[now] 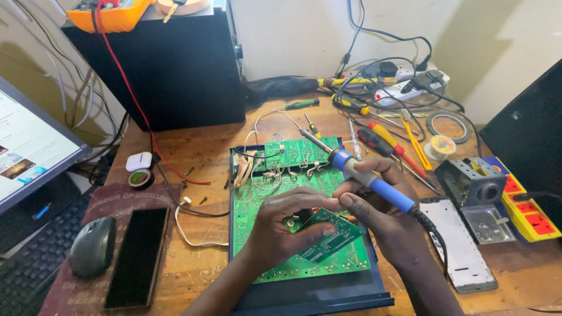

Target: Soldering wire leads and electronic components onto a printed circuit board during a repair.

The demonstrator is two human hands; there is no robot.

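My left hand [287,225] grips a small green circuit board [329,235], tilted above a larger green board [257,202] that lies in a dark flat chassis [316,295]. My right hand [380,213] holds a blue-handled soldering iron [363,174]; its metal tip points up and left, over smaller upright green boards [293,152]. My right thumb and fingers also touch the small board's upper edge, next to my left fingers. The iron's black cord runs down past my right wrist.
Screwdrivers [389,143], tape rolls [440,146] and a power strip [410,85] crowd the back right. A soldering stand [474,184] and silver panel [462,246] lie right. A mouse [92,246], black phone [137,257], monitor [29,146] and black box [170,64] are left.
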